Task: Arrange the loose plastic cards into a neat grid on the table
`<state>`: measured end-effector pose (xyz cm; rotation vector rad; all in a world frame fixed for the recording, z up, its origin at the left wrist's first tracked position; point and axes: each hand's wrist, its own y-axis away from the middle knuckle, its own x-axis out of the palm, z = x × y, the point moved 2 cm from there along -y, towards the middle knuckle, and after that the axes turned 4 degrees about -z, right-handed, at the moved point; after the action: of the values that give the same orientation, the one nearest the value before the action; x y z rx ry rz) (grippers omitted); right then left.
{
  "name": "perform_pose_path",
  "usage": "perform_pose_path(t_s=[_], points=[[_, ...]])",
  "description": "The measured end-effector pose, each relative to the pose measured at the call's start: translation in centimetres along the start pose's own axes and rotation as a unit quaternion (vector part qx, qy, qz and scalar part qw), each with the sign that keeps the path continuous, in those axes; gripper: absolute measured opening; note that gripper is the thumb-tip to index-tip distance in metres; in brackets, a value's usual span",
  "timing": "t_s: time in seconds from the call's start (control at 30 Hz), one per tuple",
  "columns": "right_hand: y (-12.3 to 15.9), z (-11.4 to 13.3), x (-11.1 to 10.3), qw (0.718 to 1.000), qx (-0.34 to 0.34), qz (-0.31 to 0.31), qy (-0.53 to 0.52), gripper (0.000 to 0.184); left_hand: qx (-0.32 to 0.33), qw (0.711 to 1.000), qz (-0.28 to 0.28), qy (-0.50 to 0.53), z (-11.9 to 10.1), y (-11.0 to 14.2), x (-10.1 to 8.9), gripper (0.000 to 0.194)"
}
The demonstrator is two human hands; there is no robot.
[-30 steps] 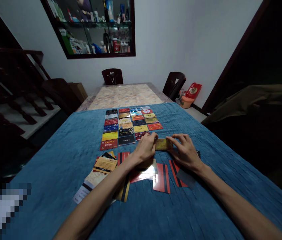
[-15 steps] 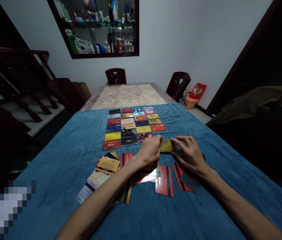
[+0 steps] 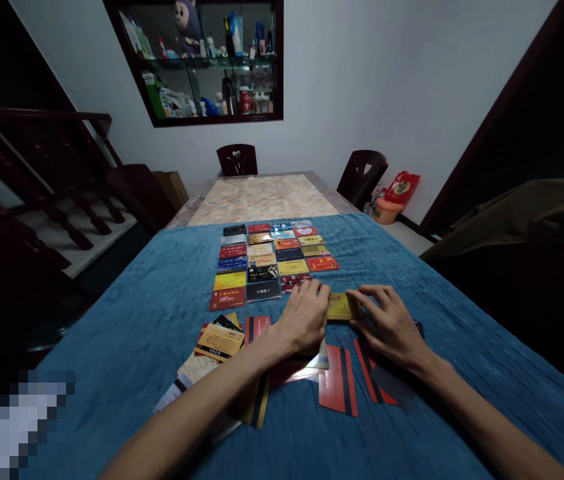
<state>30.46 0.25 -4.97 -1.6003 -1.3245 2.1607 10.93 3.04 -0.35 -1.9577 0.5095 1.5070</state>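
Observation:
A gold card [image 3: 341,307] is pinched between both hands just above the blue cloth [image 3: 137,320]. My left hand [image 3: 305,317] grips its left edge with curled fingers. My right hand [image 3: 391,325] holds its right edge with fingertips. Directly beyond the hands lies a neat grid of cards [image 3: 267,263] in several rows and columns. A loose heap of cards [image 3: 222,343] is scattered under and to the left of my forearms, with red striped cards [image 3: 338,390] lying face down near my right wrist.
The cloth covers the near part of a long marble-topped table [image 3: 262,197]. Two dark chairs [image 3: 237,159] stand at the far end. A wall cabinet with bottles [image 3: 212,60] hangs behind, a staircase [image 3: 37,200] rises at left.
Both hands with the gold card have stayed almost still on the cloth; the view has tilted down a little, so everything sits lower in the picture.

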Motion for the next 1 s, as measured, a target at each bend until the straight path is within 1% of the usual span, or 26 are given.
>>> perform_pose_path(t_s=[0.1,0.23,0.5,0.6,0.8,1.0], points=[[-0.2,0.2,-0.2,1.000,0.000,0.002,-0.004,0.049,0.010,1.000,-0.016,-0.006,0.2,0.4,0.1,0.034],[-0.5,0.4,-0.6,1.000,0.009,0.012,-0.009,0.049,0.021,1.000,-0.016,-0.013,0.4,0.5,0.0,0.038],[-1.5,0.1,-1.3,0.999,0.001,0.049,-0.020,0.043,0.041,0.999,-0.011,-0.003,0.9,0.3,-0.2,0.038],[-2.2,-0.3,-1.4,0.997,-0.001,0.071,-0.036,0.043,0.039,0.999,-0.022,0.010,1.3,0.1,-0.2,0.041],[-4.1,-1.6,-0.9,0.993,-0.001,0.103,-0.053,0.045,0.030,0.998,-0.045,0.021,2.4,-1.1,-0.4,0.038],[-5.6,-3.9,0.4,0.991,0.013,0.114,-0.072,0.048,0.011,0.998,-0.055,0.031,3.6,-3.4,-0.2,0.034]])
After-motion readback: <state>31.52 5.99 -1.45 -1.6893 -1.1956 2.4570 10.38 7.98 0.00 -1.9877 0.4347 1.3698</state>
